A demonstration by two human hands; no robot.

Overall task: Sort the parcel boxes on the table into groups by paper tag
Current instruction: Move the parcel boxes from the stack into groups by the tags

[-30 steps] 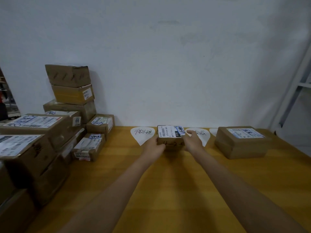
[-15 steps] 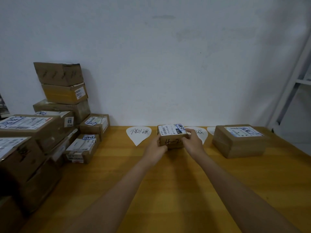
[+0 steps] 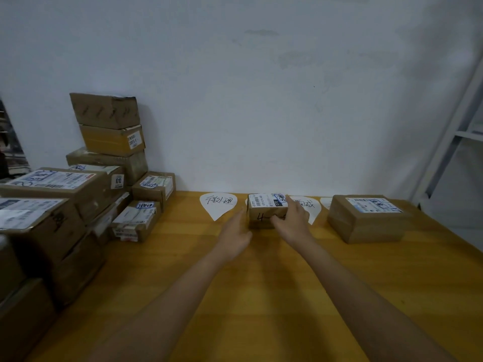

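Note:
A small brown parcel box with a white label on top sits on the wooden table near the wall, between two white paper tags. The left tag carries handwriting. The right tag is partly covered by my right hand, which grips the box's right side, thumb on its front face. My left hand lies just off the box's left side with relaxed fingers and holds nothing. A larger labelled box stands to the right, over the edge of a third tag.
A pile of several labelled cardboard boxes fills the table's left side and stacks up against the wall. A white wall runs behind the table. A white metal shelf frame stands at the far right. The table's right edge slants past the larger box.
The small box went from tilted in both hands to flat on the table. My left hand has let go and drawn back slightly; my right hand still holds it.

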